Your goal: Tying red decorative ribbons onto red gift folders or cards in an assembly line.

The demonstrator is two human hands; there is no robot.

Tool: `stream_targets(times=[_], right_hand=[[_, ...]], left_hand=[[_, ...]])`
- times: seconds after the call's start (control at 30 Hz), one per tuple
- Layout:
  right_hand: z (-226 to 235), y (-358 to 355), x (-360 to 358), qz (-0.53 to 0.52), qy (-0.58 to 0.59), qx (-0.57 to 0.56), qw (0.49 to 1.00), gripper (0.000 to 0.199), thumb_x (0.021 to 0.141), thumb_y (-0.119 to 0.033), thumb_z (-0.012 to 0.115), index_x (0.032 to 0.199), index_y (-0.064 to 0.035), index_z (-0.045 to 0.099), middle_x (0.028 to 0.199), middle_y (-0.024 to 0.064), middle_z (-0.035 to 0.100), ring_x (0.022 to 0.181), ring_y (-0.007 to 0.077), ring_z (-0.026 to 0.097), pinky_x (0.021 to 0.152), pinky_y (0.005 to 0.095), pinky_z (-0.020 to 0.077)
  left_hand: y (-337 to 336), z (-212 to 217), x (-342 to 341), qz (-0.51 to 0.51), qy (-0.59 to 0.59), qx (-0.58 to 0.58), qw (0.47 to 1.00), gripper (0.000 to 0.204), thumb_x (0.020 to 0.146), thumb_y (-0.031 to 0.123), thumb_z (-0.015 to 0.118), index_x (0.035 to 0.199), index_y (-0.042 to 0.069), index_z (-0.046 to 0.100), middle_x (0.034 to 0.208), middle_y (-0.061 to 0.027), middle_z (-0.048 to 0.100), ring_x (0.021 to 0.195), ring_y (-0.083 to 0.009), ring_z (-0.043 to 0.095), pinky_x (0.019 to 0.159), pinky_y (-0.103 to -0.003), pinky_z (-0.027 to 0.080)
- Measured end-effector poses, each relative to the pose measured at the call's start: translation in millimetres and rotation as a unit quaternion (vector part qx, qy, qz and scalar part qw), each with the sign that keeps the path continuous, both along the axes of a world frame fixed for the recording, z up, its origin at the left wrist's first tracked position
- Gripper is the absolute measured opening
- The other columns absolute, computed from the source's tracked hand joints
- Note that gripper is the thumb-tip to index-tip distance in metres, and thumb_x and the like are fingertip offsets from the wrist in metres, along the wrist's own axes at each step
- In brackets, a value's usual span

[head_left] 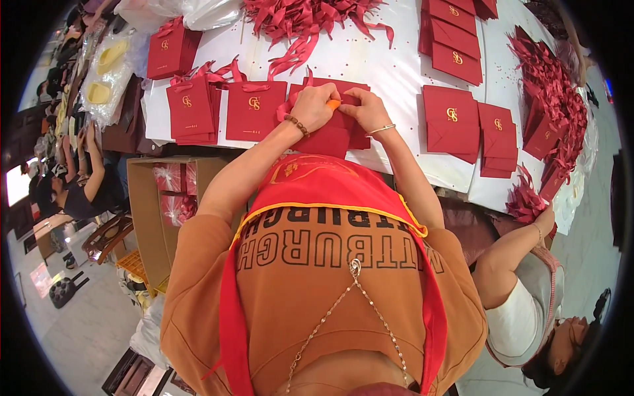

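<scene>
My left hand (pixel 314 107), with a beaded bracelet at its wrist, is closed at the top of a dark red paper gift bag (pixel 323 140) at the table's near edge. Between its fingertips shows a small orange piece (pixel 333 104), its kind unclear. Facing it, my right hand (pixel 370 113), wearing a thin bangle, pinches the bag's upper right part. A red ribbon (pixel 284 109) loops out beside my left wrist. Just left stands a finished-looking red bag (pixel 256 112) with a ribbon handle, and farther left a stack of bags (pixel 192 113). My fingers partly hide the bag's top.
Loose red ribbons (pixel 310 23) heap at the table's far side. Flat red bags (pixel 452 122) lie to the right. A co-worker's hand (pixel 545 218) touches a ribbon bundle (pixel 526 198) at the right corner. An open cardboard box (pixel 146 218) stands left of me, below the table edge.
</scene>
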State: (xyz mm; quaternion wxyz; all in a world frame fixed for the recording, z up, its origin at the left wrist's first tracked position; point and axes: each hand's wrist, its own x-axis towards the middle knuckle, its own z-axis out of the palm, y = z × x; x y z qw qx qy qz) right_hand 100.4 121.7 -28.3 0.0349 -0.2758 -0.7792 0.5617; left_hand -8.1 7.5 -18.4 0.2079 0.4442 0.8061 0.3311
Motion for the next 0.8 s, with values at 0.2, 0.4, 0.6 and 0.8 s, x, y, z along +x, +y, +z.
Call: stream_targets(times=[0.2, 0.4, 0.6, 0.8], right_hand=[[0, -3, -1, 0.001, -0.002, 0.029, 1.000, 0.029, 0.071, -0.013, 0.065, 0.097, -0.0035, 0.060, 0.083, 0.0149, 0.062, 0.075, 0.0246, 0.060, 0.068, 0.0315, 0.0464], [-2, -3, 3, 0.003, 0.010, 0.042, 0.999, 0.027, 0.071, -0.013, 0.065, 0.096, -0.0040, 0.060, 0.084, 0.0167, 0.062, 0.077, 0.0267, 0.060, 0.068, 0.0329, 0.0465], [-13, 3, 9, -0.026, -0.004, 0.027, 0.999, 0.027, 0.071, -0.015, 0.064, 0.095, -0.0038, 0.060, 0.078, 0.0184, 0.061, 0.071, 0.0300, 0.060, 0.065, 0.0346, 0.0469], [3, -5, 9, -0.030, -0.004, 0.111, 0.993, 0.025, 0.070, -0.015, 0.065, 0.091, -0.0028, 0.058, 0.072, 0.0181, 0.061, 0.067, 0.0314, 0.060, 0.061, 0.0369, 0.0459]], left_hand=[[2, 0, 0, 0.047, -0.087, 0.005, 0.995, 0.015, 0.072, 0.010, 0.057, 0.085, 0.005, 0.060, 0.067, -0.0130, 0.061, 0.064, -0.0265, 0.060, 0.058, -0.037, 0.045], [4, -6, -5, 0.013, -0.061, -0.022, 0.998, 0.022, 0.071, 0.008, 0.059, 0.092, 0.001, 0.059, 0.064, -0.0091, 0.061, 0.057, -0.0164, 0.058, 0.052, -0.029, 0.043], [9, -6, 2, 0.020, -0.058, -0.022, 0.998, 0.019, 0.071, 0.009, 0.059, 0.088, 0.001, 0.060, 0.064, -0.0100, 0.061, 0.058, -0.0180, 0.059, 0.053, -0.030, 0.043], [8, -2, 6, 0.039, -0.054, 0.000, 0.998, 0.016, 0.070, 0.009, 0.060, 0.085, 0.001, 0.060, 0.064, -0.0102, 0.061, 0.058, -0.0190, 0.059, 0.053, -0.030, 0.044]])
